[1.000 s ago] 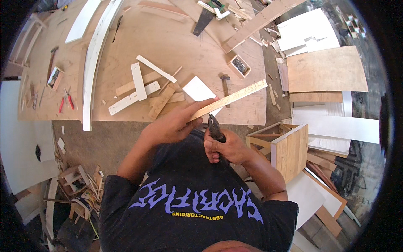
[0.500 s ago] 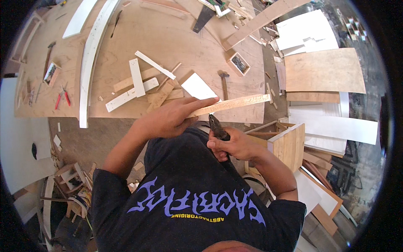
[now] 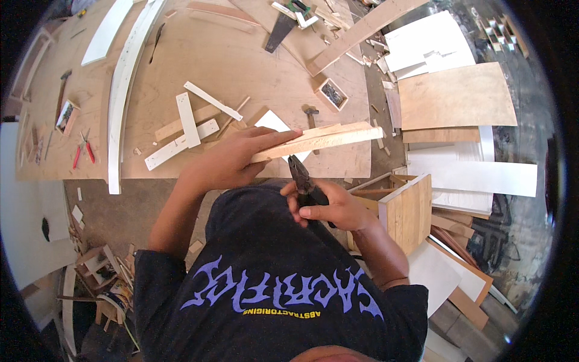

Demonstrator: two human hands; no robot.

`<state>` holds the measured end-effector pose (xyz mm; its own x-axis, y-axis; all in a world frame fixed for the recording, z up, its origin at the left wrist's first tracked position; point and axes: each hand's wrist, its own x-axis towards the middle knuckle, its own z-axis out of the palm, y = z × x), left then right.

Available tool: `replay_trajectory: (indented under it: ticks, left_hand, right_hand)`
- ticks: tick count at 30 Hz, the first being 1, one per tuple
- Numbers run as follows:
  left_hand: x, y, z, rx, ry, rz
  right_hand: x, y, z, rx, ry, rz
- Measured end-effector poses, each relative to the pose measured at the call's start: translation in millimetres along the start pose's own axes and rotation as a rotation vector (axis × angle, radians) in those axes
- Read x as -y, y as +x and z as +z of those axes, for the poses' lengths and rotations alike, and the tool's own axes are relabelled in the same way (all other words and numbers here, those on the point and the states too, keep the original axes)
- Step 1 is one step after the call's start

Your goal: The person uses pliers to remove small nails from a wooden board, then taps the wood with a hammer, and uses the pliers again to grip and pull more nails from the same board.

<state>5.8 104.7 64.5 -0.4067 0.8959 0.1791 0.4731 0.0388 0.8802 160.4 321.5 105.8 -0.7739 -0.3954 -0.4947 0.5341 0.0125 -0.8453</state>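
My left hand (image 3: pixel 236 155) is closed around one end of a narrow pale wooden strip (image 3: pixel 338 140), held tilted above the near edge of the workbench. Its thumb side is hidden beneath the wood. Just below the strip, my right hand (image 3: pixel 322 204) grips dark-handled pliers (image 3: pixel 300 175), their jaws pointing up toward the wood's underside. Whether the jaws touch the strip or a nail there I cannot make out. Beyond the strip lie a white board piece (image 3: pixel 274 122) and a hammer (image 3: pixel 311 114).
On the plywood-topped bench (image 3: pixel 199 54) lie a long white plank (image 3: pixel 123 90), several short wood strips (image 3: pixel 188 120), red-handled pliers (image 3: pixel 84 148), a handsaw (image 3: pixel 280 33) and a box of nails (image 3: pixel 331 94). A wooden cabinet frame (image 3: pixel 405 211) stands at my right, beside stacked boards (image 3: pixel 455 96).
The strip has rolled in my left hand, so a broader face now shows. The pliers have shifted slightly left with my right hand. The whole view has moved a little.
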Motion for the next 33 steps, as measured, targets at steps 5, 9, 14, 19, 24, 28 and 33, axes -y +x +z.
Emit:
replay_trajectory:
  ticks: [5,9,14,19,24,28,33]
  left_hand:
    - [1,0,10,-0.056,-0.067,0.103]
    - [-2,10,13,0.002,-0.119,0.075]
    - [-3,25,19,0.081,-0.186,0.153]
    - [5,29,41,0.087,-0.31,0.157]
    - [-3,32,52,0.117,-0.338,0.13]
    - [-11,38,57,0.126,-0.292,0.109]
    - [-23,40,71,0.095,-0.304,0.113]
  right_hand:
    - [-4,-13,4,0.031,0.289,0.052]
    - [-10,-18,-8,0.005,0.268,0.012]
    - [-19,-26,-24,0.171,0.423,0.127]
    - [-25,-30,-24,0.278,0.571,0.085]
    - [-34,-37,-28,0.334,0.592,0.094]
    - [-40,-48,-30,0.317,0.563,0.071]
    - [-46,-69,-32,0.266,0.573,0.087]
